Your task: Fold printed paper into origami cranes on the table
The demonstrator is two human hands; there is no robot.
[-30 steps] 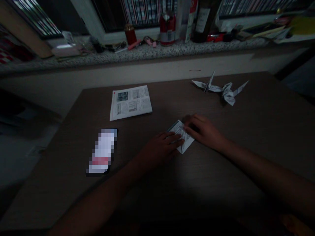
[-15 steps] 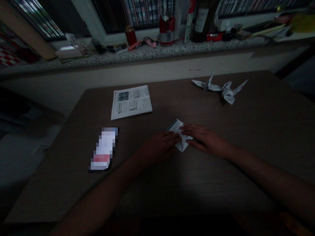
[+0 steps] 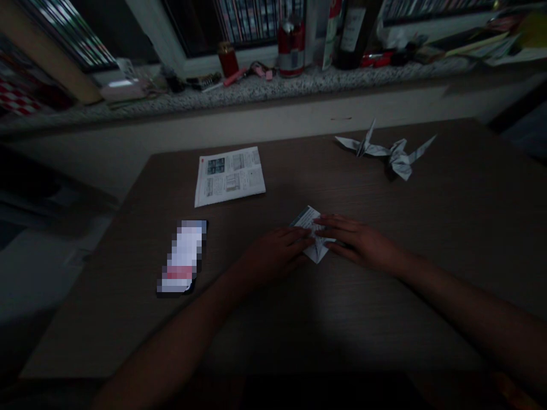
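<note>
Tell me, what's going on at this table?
A person's left hand and right hand are both spread over a small folded printed paper on the table. Two paper cranes sit farther back to the right, and a phone and a larger printed sheet lie to the left.

Left forearm [image 3: 183, 324] slanting over the table's [image 3: 461, 216] near edge, left hand [image 3: 276, 250] palm down; right forearm [image 3: 461, 302] angling in from the right, right hand [image 3: 363, 242] palm down too, fingers slightly spread, pointing left!
</note>
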